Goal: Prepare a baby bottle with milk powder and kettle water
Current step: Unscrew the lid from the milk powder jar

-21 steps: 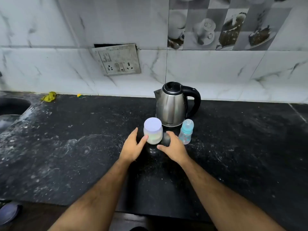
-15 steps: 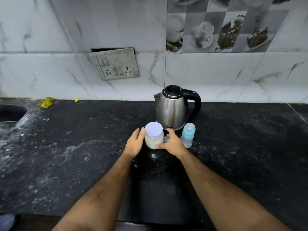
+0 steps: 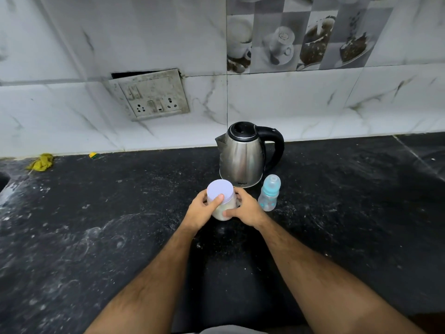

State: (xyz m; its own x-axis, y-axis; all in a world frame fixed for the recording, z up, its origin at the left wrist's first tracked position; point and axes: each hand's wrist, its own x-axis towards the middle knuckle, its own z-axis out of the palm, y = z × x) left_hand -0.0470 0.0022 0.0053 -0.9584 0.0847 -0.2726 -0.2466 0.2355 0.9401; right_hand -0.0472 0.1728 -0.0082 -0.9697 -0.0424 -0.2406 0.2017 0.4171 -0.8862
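A clear jar of pale milk powder (image 3: 225,209) with a lavender lid (image 3: 220,190) stands on the black counter. My left hand (image 3: 203,210) grips the lid's rim, thumb on its front edge. My right hand (image 3: 245,209) holds the jar's body from the right, thumb across its front. Just behind stands a steel kettle (image 3: 242,156) with a black lid and handle. A small baby bottle (image 3: 269,193) with a teal collar and clear cap stands upright to the right of the jar, apart from my right hand.
The dusty black counter (image 3: 96,225) stretches left and right. A yellow rag (image 3: 41,162) and a small yellow-green scrap (image 3: 93,155) lie by the back wall at left. A loose socket plate (image 3: 150,96) hangs on the tiled wall. A sink edge shows at far left.
Both hands have closed in from either side of the jar and now hold it; the left thumb has come onto the lid. The camera has tilted slightly.
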